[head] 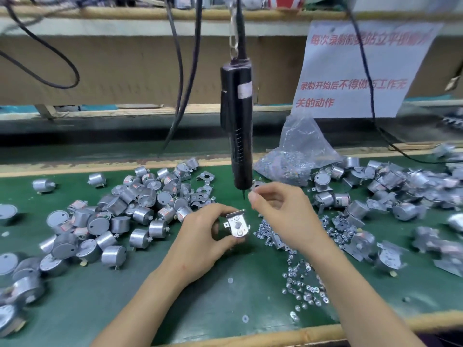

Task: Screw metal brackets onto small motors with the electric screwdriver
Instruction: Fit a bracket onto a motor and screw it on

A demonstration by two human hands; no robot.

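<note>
My left hand grips a small silver motor with a metal bracket laid on its top face, held just above the green mat. My right hand is raised beside the tip of the black electric screwdriver, which hangs from a chain over the bench. Its thumb and fingertips pinch something small near the bit; the item is too small and blurred to name. Loose screws lie scattered under my right forearm.
A heap of bare motors covers the left of the green mat. Motors with brackets pile up at the right. A clear bag of parts stands behind the screwdriver. Loose brackets lie mid-bench. Cables hang above.
</note>
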